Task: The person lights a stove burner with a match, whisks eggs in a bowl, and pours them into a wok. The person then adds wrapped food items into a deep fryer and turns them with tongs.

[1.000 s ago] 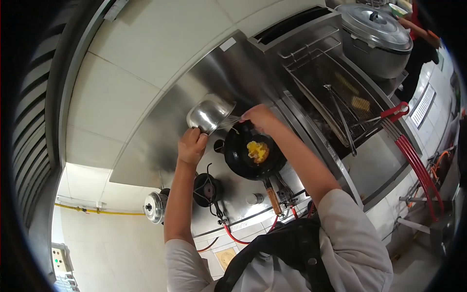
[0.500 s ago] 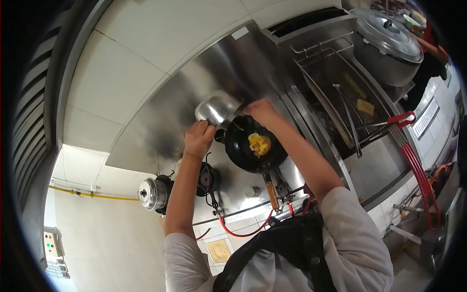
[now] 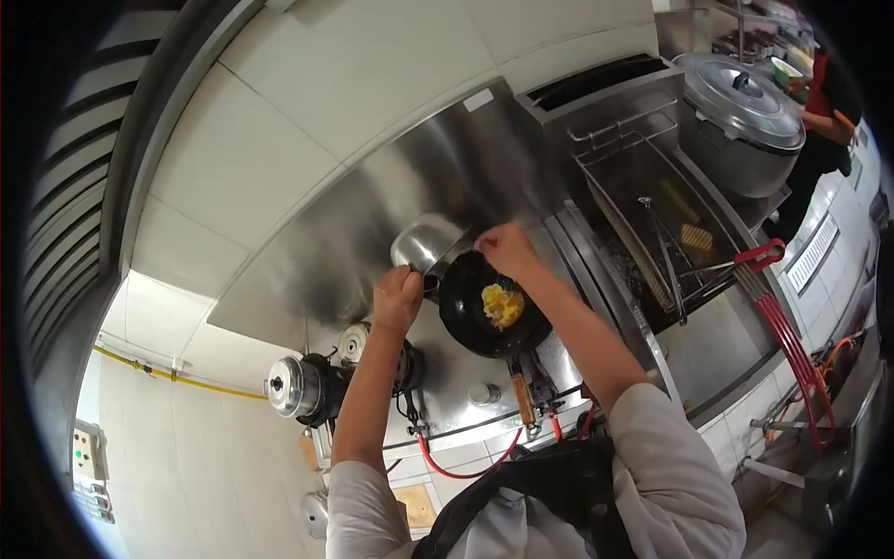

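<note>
1. Metal bowl (image 3: pixel 424 242) – probably light, thin-walled and stiff; a knock might dent it rather than break it, and a wet film would make it slippery.
2. Its rim seems the best place to take hold, thumb and fingers on opposite sides of the wall. The left hand (image 3: pixel 399 296) has it there, fingers curled closed and pinching the near edge.
3. The right hand (image 3: pixel 507 250) is by the bowl's mouth, fingers bunched; I cannot tell whether they pinch anything.
4. The bowl is tilted, mouth toward the right hand, near the far-left edge of the black pan (image 3: pixel 464 321). Whether the two touch is unclear.
5. It looks rounded, silvery and shiny, with a bright highlight outside; its inside is mostly hidden.
6. Yellow food (image 3: pixel 504 307) lies lumpy in the pan – likely soft and easily torn. The pan is probably heavier, best gripped by its wooden handle (image 3: pixel 522 401).
</note>
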`<state>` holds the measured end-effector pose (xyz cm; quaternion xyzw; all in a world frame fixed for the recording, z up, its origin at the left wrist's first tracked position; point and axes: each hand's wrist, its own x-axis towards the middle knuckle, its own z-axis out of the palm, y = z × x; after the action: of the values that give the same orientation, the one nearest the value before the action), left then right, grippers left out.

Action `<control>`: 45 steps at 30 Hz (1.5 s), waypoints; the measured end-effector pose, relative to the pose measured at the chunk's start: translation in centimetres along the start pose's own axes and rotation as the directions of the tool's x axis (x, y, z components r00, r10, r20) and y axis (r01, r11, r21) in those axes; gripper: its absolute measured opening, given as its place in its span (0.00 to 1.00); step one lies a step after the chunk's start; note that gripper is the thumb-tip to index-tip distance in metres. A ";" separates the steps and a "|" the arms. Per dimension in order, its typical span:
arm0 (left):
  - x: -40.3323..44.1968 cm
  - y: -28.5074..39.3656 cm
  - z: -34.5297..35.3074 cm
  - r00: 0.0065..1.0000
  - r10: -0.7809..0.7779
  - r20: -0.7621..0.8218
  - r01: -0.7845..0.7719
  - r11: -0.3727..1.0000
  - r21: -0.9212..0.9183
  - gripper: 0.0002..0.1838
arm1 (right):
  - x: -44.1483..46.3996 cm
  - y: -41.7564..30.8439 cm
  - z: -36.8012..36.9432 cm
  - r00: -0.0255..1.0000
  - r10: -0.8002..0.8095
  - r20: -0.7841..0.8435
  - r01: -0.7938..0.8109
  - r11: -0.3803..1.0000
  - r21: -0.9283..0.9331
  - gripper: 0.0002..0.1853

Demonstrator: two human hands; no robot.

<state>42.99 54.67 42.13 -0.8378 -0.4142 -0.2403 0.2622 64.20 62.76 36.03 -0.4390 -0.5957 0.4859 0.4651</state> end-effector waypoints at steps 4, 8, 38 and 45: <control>-0.1 0.2 -0.5 0.999 0.013 -0.029 -0.013 1.000 -0.005 0.12 | -0.2 -1.5 -0.3 0.999 -0.033 0.032 0.033 0.999 -0.017 0.09; 0.5 0.6 -0.9 0.998 -0.033 -0.058 0.031 0.999 -0.027 0.13 | 0.1 2.1 0.2 0.987 0.085 0.137 -0.081 0.996 -0.036 0.08; 1.7 2.4 -2.4 0.959 -0.268 -0.089 0.267 0.963 -0.028 0.10 | -7.6 1.9 1.5 0.867 -0.495 -0.067 0.387 0.750 -0.536 0.06; -1.4 1.0 0.6 0.937 -0.329 -0.118 0.326 0.944 -0.041 0.09 | -7.7 5.1 0.4 0.894 -0.432 -0.122 0.247 0.700 -0.670 0.05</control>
<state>43.14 53.80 40.56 -0.7435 -0.5283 -0.3361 0.2349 65.59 55.88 29.97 -0.5135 -0.7267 0.0943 0.4465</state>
